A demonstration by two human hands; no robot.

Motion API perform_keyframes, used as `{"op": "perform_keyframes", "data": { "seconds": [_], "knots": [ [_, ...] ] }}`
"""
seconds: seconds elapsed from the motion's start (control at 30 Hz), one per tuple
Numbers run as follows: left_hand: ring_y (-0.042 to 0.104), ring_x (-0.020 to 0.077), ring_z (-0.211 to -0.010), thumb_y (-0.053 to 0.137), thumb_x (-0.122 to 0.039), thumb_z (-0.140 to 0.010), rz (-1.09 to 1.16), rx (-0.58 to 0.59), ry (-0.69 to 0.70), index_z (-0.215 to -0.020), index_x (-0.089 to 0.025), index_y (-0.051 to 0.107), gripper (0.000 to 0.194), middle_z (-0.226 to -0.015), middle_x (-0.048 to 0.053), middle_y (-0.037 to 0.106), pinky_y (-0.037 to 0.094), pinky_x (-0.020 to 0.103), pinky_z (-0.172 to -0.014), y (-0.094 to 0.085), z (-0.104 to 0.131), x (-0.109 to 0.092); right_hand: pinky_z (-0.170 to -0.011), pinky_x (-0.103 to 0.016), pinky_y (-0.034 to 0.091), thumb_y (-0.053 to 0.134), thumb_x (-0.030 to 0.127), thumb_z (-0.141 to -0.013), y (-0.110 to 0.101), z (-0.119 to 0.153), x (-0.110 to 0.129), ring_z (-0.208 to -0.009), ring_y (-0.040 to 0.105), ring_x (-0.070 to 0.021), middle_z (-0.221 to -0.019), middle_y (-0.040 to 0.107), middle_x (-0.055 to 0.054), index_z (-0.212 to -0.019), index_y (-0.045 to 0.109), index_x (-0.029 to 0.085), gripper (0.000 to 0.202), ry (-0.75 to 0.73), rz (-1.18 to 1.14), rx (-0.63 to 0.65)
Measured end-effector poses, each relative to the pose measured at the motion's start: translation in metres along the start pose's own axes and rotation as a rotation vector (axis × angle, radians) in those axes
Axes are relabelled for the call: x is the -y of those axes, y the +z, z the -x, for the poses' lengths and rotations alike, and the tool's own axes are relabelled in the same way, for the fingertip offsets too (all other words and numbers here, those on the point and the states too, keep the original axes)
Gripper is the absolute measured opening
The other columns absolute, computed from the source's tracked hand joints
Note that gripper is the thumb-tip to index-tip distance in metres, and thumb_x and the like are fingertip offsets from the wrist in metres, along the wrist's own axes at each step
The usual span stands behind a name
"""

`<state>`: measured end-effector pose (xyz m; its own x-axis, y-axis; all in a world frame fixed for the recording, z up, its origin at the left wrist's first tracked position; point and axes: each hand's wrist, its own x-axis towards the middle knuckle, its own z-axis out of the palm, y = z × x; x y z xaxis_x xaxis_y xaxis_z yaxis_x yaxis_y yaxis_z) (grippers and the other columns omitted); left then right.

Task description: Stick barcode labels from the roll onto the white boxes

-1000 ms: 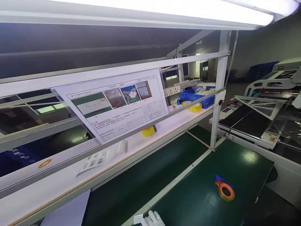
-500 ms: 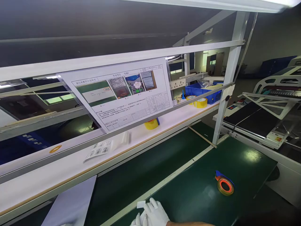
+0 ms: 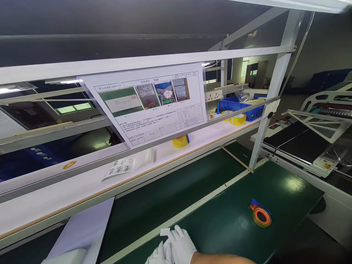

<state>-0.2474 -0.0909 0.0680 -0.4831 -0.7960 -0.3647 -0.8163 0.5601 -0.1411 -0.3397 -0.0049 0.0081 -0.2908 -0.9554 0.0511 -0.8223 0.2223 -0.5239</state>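
Note:
Close together at the bottom edge are my two white-gloved hands. My right hand [image 3: 181, 244] has its fingers bent and closed, the fingertips beside a small white card-like piece [image 3: 165, 231]. Against it lies my left hand [image 3: 159, 253], fingers also closed and partly cut off by the frame. Something flat and white shows between the hands, but the gloves cover most of it and I cannot make out what it is. Both hands are over the near edge of the dark green work surface [image 3: 220, 223]. A tape dispenser with a tan roll [image 3: 262, 217] lies to their right.
A green conveyor belt [image 3: 176, 183] runs behind, with a white board [image 3: 85, 227] and white block [image 3: 66, 256] at left. The shelf [image 3: 55, 205] holds barcode labels [image 3: 118, 169], yellow tape [image 3: 180, 141] and a blue bin [image 3: 253, 112]. An instruction sheet [image 3: 154, 110] hangs above.
The view has shifted slightly, so the sheet and shelf sit further right. The white block at lower left shows more. My hands stay together at almost the same place.

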Motion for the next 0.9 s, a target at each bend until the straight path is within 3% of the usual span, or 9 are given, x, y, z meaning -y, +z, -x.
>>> {"op": "perform_keyframes", "data": {
  "seconds": [0.17, 0.27, 0.37, 0.47, 0.63, 0.9],
  "knots": [
    [0.055, 0.0297, -0.139, 0.023, -0.049, -0.102, 0.010, -0.044, 0.021, -0.156, -0.020, 0.051, 0.067, -0.150, 0.008, 0.060, 0.035, 0.047, -0.124, 0.017, -0.008, 0.005, -0.114, -0.065, 0.041, 0.062, 0.050, -0.086, -0.003, 0.003, 0.003, -0.143, 0.040, -0.0436, -0.152, 0.051, -0.021, -0.153, 0.046, 0.012, 0.079, -0.002, -0.013, -0.030],
    [0.057, 0.0334, -0.136, 0.031, -0.054, -0.099, 0.075, -0.118, 0.061, -0.152, -0.017, 0.056, 0.069, -0.146, 0.011, 0.062, 0.036, 0.050, -0.123, 0.024, -0.009, 0.008, -0.116, -0.066, 0.040, 0.054, 0.048, -0.095, 0.003, 0.003, 0.004, -0.146, 0.038, -0.0426, -0.154, 0.050, -0.019, -0.155, 0.045, 0.013, 0.071, 0.036, -0.002, -0.032],
    [0.057, 0.0372, -0.136, 0.034, -0.059, -0.097, 0.151, -0.134, 0.045, -0.150, -0.018, 0.058, 0.071, -0.146, 0.013, 0.062, 0.035, 0.056, -0.122, 0.030, -0.007, 0.010, -0.117, -0.067, 0.038, 0.043, 0.042, -0.103, 0.009, 0.003, 0.004, -0.148, 0.035, -0.0412, -0.158, 0.046, -0.018, -0.159, 0.041, 0.015, 0.063, 0.088, 0.015, -0.024],
    [0.057, 0.0398, -0.135, 0.034, -0.064, -0.096, 0.202, -0.164, 0.029, -0.148, -0.020, 0.061, 0.073, -0.145, 0.014, 0.063, 0.035, 0.060, -0.121, 0.035, -0.006, 0.010, -0.117, -0.066, 0.039, 0.042, 0.034, -0.103, 0.011, 0.004, 0.005, -0.149, 0.034, -0.0410, -0.157, 0.047, -0.019, -0.160, 0.041, 0.013, 0.060, 0.108, 0.020, -0.033],
    [0.062, 0.0396, -0.129, 0.038, -0.059, -0.094, 0.148, -0.304, 0.079, -0.132, -0.030, 0.072, 0.059, -0.135, 0.010, 0.070, 0.046, 0.056, -0.109, 0.045, -0.009, 0.014, -0.116, -0.066, 0.041, 0.045, 0.035, -0.102, 0.000, 0.008, 0.009, -0.146, 0.037, -0.0418, -0.153, 0.052, -0.017, -0.156, 0.045, 0.013, 0.058, 0.099, 0.009, -0.044],
    [0.060, 0.0395, -0.129, 0.035, -0.047, -0.093, 0.107, -0.332, 0.088, -0.128, -0.037, 0.071, 0.052, -0.129, 0.005, 0.073, 0.046, 0.057, -0.099, 0.049, -0.006, 0.010, -0.117, -0.062, 0.040, 0.040, 0.027, -0.100, -0.022, 0.014, 0.013, -0.147, 0.036, -0.0420, -0.151, 0.052, -0.018, -0.154, 0.045, 0.008, 0.057, 0.088, -0.048, -0.026]
  ]
}}
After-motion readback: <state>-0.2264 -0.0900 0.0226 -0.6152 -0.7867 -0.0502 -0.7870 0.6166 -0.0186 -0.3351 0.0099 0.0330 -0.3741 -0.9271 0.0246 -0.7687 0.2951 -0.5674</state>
